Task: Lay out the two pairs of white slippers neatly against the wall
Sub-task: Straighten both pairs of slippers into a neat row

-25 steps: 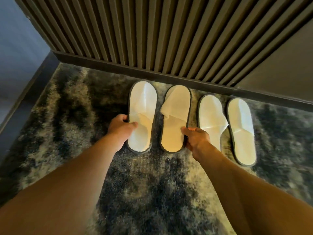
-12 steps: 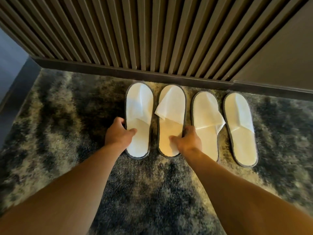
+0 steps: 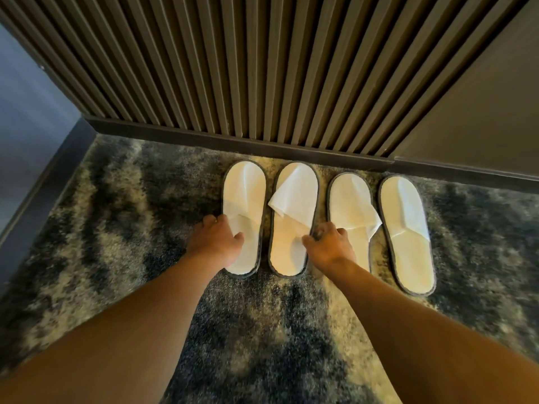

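Several white slippers with grey edging lie side by side on the carpet, toes toward the slatted wall (image 3: 262, 68). My left hand (image 3: 214, 242) grips the left edge of the far-left slipper (image 3: 246, 193), thumb on its insole. My right hand (image 3: 329, 246) holds the right edge of the second slipper (image 3: 291, 211), whose upper flap is folded askew. The third slipper (image 3: 348, 199) lies just right of that hand, its flap sticking out to the right. The fourth slipper (image 3: 405, 225) lies flat at the far right and sits a little nearer to me.
A mottled dark-blue and cream carpet (image 3: 116, 243) covers the floor. A dark skirting board (image 3: 233, 141) runs along the wall's foot. A blue-grey side wall (image 3: 26, 118) closes the left. A plain dark panel (image 3: 481, 118) stands at the right.
Both hands pushed the two left slippers closer to the wall and toward the right pair; the gap between the pairs narrowed. My right hand shifted along the second slipper's right edge.
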